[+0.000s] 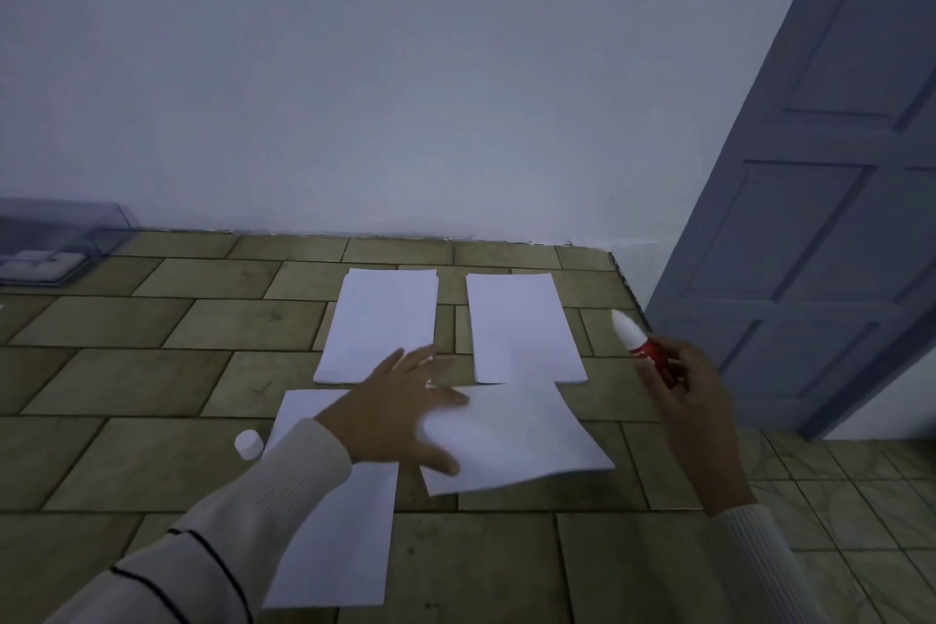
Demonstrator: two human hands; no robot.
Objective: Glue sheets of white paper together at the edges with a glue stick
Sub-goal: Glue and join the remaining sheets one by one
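With left fingers (pixel 408 361) spread flat on the sheet (pixel 527 436) and right fingers (pixel 684 356) gripping the uncapped glue stick (pixel 639 345), the sheet may slide, skewing the glued edge.

The left sleeve (pixel 238 517), lower left, is cream knit with thin dark stripes and a ribbed cuff; the right sleeve (pixel 759 568), lower right, matches.

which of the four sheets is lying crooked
The near right sheet, under the left hand: it sits skewed, while the other three lie straight.
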